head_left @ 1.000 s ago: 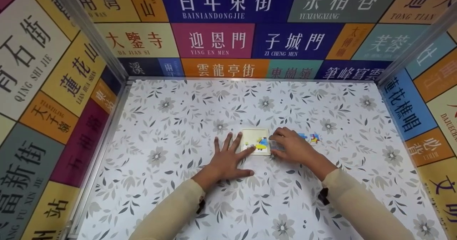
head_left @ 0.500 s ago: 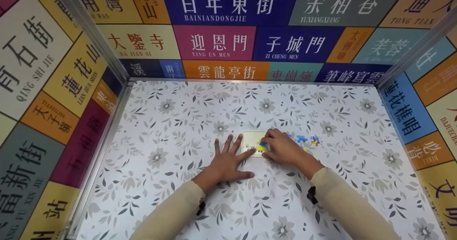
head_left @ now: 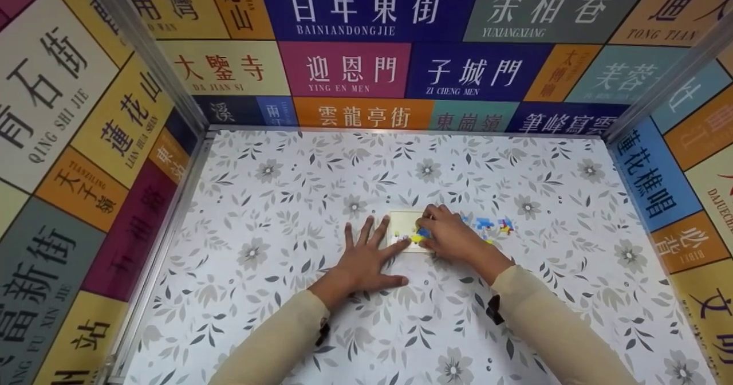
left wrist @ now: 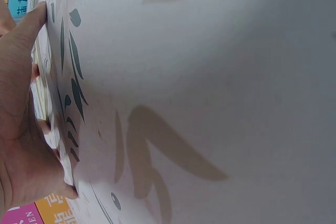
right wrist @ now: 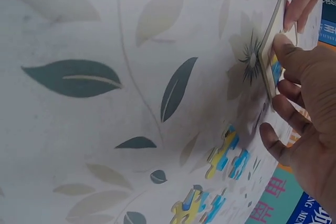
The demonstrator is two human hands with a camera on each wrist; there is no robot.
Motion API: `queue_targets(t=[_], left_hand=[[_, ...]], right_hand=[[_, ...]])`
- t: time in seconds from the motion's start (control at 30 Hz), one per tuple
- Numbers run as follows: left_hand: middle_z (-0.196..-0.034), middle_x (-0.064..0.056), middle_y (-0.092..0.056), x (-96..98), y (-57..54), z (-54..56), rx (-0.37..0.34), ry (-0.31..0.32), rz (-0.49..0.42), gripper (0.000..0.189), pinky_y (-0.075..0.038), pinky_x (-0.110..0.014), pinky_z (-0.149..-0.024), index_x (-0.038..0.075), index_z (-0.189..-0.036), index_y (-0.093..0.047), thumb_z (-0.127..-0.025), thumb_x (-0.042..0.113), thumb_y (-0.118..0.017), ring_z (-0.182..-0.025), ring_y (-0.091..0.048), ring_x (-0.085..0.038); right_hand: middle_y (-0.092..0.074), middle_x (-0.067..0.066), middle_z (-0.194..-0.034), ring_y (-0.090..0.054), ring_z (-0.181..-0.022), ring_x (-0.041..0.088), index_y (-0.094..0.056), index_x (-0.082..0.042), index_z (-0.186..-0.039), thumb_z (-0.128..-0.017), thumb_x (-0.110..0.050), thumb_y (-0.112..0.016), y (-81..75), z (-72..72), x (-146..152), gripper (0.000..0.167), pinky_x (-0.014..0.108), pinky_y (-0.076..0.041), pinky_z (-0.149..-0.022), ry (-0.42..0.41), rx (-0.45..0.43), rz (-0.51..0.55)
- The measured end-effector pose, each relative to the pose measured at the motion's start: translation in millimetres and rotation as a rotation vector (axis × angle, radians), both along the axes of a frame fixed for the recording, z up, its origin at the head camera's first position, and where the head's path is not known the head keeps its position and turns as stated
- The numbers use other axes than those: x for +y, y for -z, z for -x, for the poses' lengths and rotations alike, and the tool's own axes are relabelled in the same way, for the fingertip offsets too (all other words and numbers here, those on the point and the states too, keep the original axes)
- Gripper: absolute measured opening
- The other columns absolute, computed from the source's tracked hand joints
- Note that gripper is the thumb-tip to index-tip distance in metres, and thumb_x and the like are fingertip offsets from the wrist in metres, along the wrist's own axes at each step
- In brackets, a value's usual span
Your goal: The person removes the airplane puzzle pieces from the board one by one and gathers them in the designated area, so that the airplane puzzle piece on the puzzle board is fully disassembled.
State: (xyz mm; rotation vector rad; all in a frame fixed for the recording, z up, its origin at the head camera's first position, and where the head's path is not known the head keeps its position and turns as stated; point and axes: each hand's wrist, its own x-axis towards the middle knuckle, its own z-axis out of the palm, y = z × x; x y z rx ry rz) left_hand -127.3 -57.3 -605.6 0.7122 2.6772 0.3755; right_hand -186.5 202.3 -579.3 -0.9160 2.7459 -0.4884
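A small cream puzzle board (head_left: 404,223) lies mid-table, with colourful pieces fitted along its lower part. My left hand (head_left: 364,262) rests spread at its left side, fingers straight, one fingertip on the board's lower part. Over the board's right side, my right hand (head_left: 455,237) pinches a blue puzzle piece (head_left: 423,232) close over the yellow one. From the right wrist, the thumb (right wrist: 286,48) reaches onto the board's face, and blue shows between it and the curled fingers. The right hand covers the board's right edge in the head view.
Several loose blue, yellow and red jigsaw pieces (head_left: 484,223) lie right of the board; the right wrist view shows yellow-and-blue ones (right wrist: 223,153) nearby. A white leaf-patterned cloth (head_left: 298,190) covers the table. Panels with large lettering (head_left: 349,70) wall in the back and sides.
My right hand has moved left from beside the board to over its right part, bringing a blue piece onto it. Loose pieces are more exposed now. The left hand has stayed in place.
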Motion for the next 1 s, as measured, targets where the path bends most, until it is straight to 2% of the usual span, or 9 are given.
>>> queue_targets(t=[0.23, 0.37, 0.63, 0.83, 1.0], left_hand=[[-0.189, -0.010, 0.004, 0.4, -2.8, -1.2, 0.014, 0.002, -0.008, 0.090, 0.001, -0.087, -0.127, 0.052, -0.174, -0.025, -0.096, 0.088, -0.053, -0.174, 0.005, -0.047], [-0.189, -0.010, 0.005, 0.6, -2.1, -1.6, 0.009, 0.000, -0.006, 0.090, 0.001, -0.086, -0.127, 0.053, -0.174, -0.024, -0.096, 0.088, -0.053, -0.174, 0.006, -0.046], [-0.189, -0.010, 0.006, 0.3, -2.7, -0.7, 0.015, 0.004, -0.007, 0.090, 0.002, -0.086, -0.127, 0.053, -0.174, -0.024, -0.096, 0.088, -0.054, -0.173, 0.007, -0.047], [-0.189, -0.009, 0.008, 0.1, -2.9, -0.8, 0.000, 0.003, 0.007, 0.091, 0.003, -0.086, -0.127, 0.055, -0.173, -0.021, -0.096, 0.089, -0.053, -0.173, 0.009, -0.046], [-0.189, -0.008, 0.008, 0.7, -1.1, -0.7, 0.000, 0.003, 0.003, 0.091, 0.003, -0.085, -0.128, 0.055, -0.173, -0.021, -0.095, 0.089, -0.053, -0.173, 0.009, -0.046]], right_hand=[[-0.058, 0.013, -0.127, -0.049, -0.110, 0.031, -0.072, -0.006, -0.129, -0.102, -0.019, -0.082, -3.2, 3.0, -1.7, 0.031, 0.059, -0.045, -0.087, 0.050, -0.092, 0.036], [-0.057, 0.012, -0.122, -0.047, -0.107, 0.030, -0.071, -0.007, -0.127, -0.102, -0.020, -0.082, -3.7, 4.5, -1.5, 0.030, 0.059, -0.044, -0.088, 0.054, -0.115, 0.034], [-0.057, 0.012, -0.118, -0.049, -0.104, 0.030, -0.069, -0.006, -0.124, -0.100, -0.018, -0.084, -1.8, 6.8, -0.8, 0.031, 0.058, -0.047, -0.092, 0.052, -0.095, 0.067], [-0.055, 0.013, -0.121, -0.058, -0.102, 0.026, -0.070, -0.002, -0.124, -0.097, -0.012, -0.086, 0.9, 7.1, -1.8, 0.033, 0.050, -0.053, -0.092, 0.028, -0.100, 0.133], [-0.054, 0.014, -0.122, -0.062, -0.103, 0.027, -0.071, 0.000, -0.126, -0.098, -0.004, -0.082, 1.6, 6.5, -2.3, 0.030, 0.049, -0.055, -0.092, 0.016, -0.099, 0.141]])
